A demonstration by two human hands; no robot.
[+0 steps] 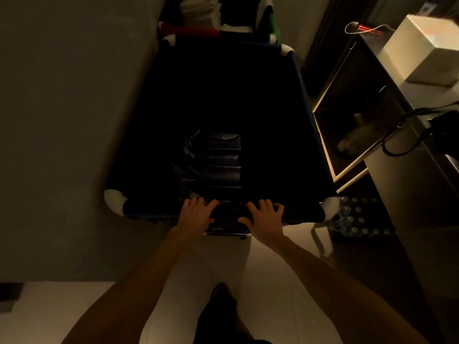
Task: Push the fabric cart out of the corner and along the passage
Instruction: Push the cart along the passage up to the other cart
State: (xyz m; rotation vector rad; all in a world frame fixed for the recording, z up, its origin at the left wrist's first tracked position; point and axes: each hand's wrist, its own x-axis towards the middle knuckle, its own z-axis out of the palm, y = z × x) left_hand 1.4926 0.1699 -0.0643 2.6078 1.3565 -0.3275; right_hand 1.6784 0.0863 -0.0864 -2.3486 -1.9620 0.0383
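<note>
One fabric cart (223,95) is seen, filling the centre of the frame from the top down to the middle. Four white corner fittings are counted on its rim; the nearest two sit at lower left (114,201) and lower right (330,206). Inside the dark bin one stack of folded dark plastic bags (213,160) lies near the close rim. Two hands are shown. The left hand (196,216) and the right hand (264,217) are laid side by side on the cart's near rim, just below the bags, palms down with fingers curled over the edge; whether the rim is truly gripped or only pressed cannot be told in the dim light.

Along the left of the frame one plain wall (62,120) is seen just beside the cart's left edge. On the right, one steel table (409,135) with an open lower shelf stands close to the cart's right edge, and one white box (422,45) rests on it at upper right. One crate of bottles (360,217) sits on the floor just beside the lower right corner fitting. Open pale floor (285,281) is seen at the bottom of the frame, around the person's legs. Beyond the far rim, one red bar (190,31) and stacked white items are partly visible.
</note>
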